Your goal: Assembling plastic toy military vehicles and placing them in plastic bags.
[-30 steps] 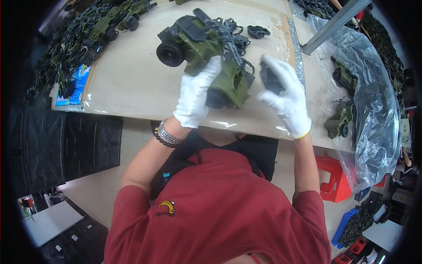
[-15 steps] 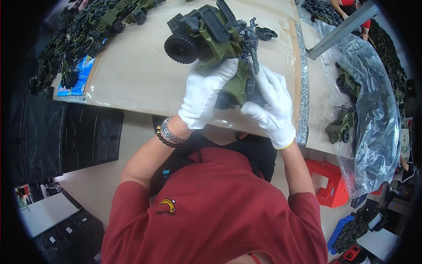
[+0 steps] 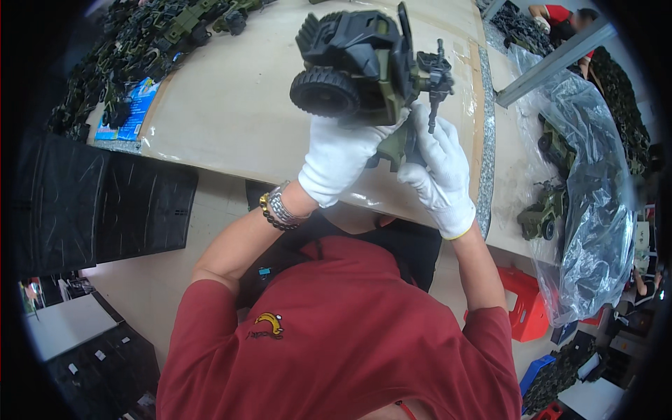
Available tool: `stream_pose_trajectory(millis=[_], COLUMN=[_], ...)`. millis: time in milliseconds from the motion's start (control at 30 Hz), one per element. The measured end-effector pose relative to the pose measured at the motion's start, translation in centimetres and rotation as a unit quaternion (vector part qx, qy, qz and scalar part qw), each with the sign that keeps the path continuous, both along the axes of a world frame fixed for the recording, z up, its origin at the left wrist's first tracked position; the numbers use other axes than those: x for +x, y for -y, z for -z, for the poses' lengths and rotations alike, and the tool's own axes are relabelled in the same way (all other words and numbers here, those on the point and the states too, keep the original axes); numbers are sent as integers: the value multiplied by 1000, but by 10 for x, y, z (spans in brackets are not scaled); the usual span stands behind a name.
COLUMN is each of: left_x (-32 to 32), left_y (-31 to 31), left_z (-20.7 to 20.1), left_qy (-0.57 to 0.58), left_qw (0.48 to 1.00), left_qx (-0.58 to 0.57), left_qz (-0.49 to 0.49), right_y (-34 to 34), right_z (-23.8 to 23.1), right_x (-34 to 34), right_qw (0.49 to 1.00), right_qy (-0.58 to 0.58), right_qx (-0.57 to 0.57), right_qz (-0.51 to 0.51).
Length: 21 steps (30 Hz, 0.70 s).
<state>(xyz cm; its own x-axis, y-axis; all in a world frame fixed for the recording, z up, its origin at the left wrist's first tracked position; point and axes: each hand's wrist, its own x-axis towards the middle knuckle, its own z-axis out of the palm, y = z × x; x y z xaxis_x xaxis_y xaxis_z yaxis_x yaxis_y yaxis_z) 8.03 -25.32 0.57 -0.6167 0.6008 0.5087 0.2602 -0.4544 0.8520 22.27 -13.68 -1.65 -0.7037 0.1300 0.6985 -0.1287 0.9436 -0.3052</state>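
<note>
An army-green and black toy military vehicle (image 3: 367, 52) is held up over the table, tilted so that a black wheel (image 3: 325, 92) faces left. My left hand (image 3: 339, 155), in a white glove, is closed round its underside; the vehicle covers most of those fingertips. Against the vehicle's right side lies my right hand (image 3: 442, 171), also gloved in white, with its fingers and thumb curled about the green part. A dark toy gun (image 3: 437, 80) sticks out from the vehicle just above my right fingers.
A heap of toy vehicles (image 3: 119, 56) covers the table's far left, beside a blue printed sheet (image 3: 142, 108). To the right, past a metal post (image 3: 553, 64), lie clear plastic sheeting (image 3: 584, 182) and two more vehicles (image 3: 544, 210). A red stool (image 3: 525, 304) stands below. Another person (image 3: 560, 17) is at far right.
The vehicle has turned in my hands, so its black end and wheel face me more. Both hands have shifted slightly right. The small dark piece seen behind the gun no longer shows.
</note>
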Motion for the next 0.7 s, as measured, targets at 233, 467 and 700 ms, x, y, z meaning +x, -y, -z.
stream_pose_trajectory(millis=[233,467,700], left_x=[-6,33,-5], left_y=[7,18,27], left_z=[-10,-3,-7], left_qy=[519,745,743], left_qw=[839,594,586], left_qx=[42,69,31], left_qz=[160,296,320], right_y=[47,49,44], right_z=[-51,-52,-60], right_x=[-14,-18,-39], right_qw=[996,987,999], right_qy=[-19,-115,-22], right_qx=[-14,77,0], right_qz=[87,82,31])
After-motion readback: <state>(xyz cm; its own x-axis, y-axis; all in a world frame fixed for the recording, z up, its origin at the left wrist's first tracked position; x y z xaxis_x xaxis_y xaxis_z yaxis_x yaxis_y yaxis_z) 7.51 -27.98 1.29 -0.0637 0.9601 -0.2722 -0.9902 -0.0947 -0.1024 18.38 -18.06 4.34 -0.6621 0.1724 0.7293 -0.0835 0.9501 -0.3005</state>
